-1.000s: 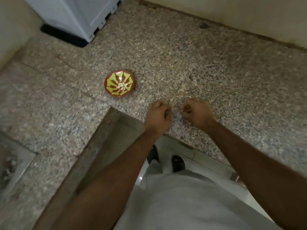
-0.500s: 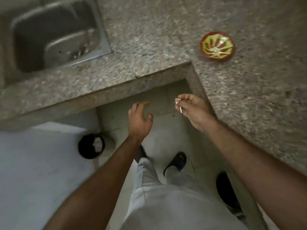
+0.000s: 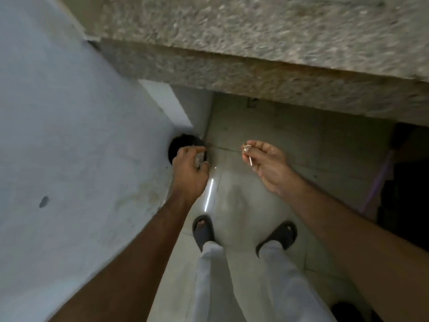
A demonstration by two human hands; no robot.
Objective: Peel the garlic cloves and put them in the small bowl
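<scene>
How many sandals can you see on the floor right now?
2. One sandal is on the foot below the left hand; the other sandal is on the foot below the right hand. None looks hidden.

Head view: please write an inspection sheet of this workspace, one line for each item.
Surface: granite counter, blurred; no bowl in view.
Job's things: garlic piece with stem pinched by right hand; pale scraps, likely peels, in left hand.
Clutter: nothing seen.
Grippers: left hand grips scraps over black round container; right hand is raised above floor.
Cables: nothing seen.
Surroundings: white appliance side, black sandals.
</scene>
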